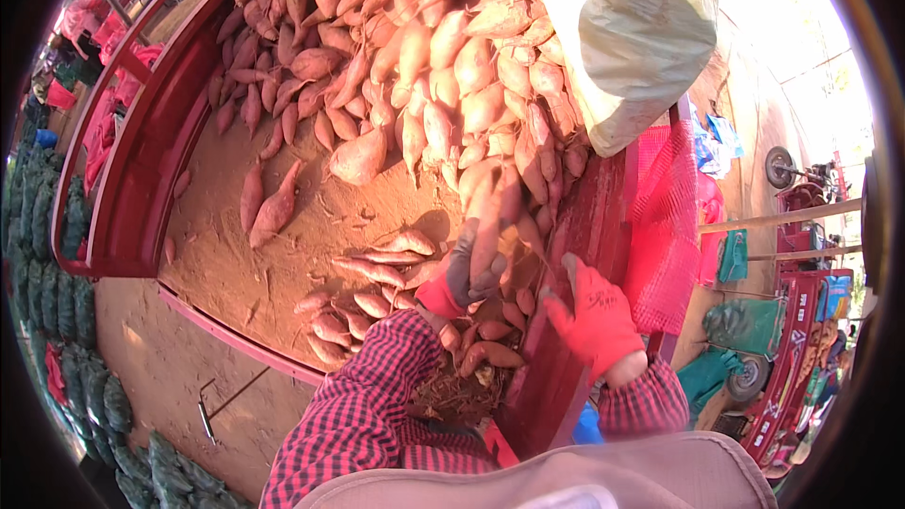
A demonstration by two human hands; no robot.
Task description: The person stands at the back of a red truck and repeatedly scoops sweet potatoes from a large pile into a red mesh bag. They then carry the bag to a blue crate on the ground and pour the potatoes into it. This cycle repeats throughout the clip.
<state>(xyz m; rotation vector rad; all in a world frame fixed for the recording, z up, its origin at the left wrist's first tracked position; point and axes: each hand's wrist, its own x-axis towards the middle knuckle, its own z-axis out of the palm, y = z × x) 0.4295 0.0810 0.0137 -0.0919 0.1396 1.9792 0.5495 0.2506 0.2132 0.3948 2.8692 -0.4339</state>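
My left hand (462, 270), in a red glove with dark grey fingers, is closed around a long sweet potato (485, 231) that points away from me, slightly blurred. It is over the right part of the cart bed, in front of the large heap of sweet potatoes (396, 57). My right hand (596, 317), in a matching glove, is beside the bed's red side wall (577, 243). Its thumb and fingers are apart, with nothing visible between them. Smaller sweet potatoes (332, 328) lie in a loose group left of my left wrist, and more lie just below that hand.
A pale sack (603, 85) lies over the heap's right side. Pink mesh bags (660, 236) hang over the right wall. A red railing (113, 198) edges the bed's left side. Filled green mesh bags (57, 311) stand on the ground at left; other vehicles (801, 358) are at right.
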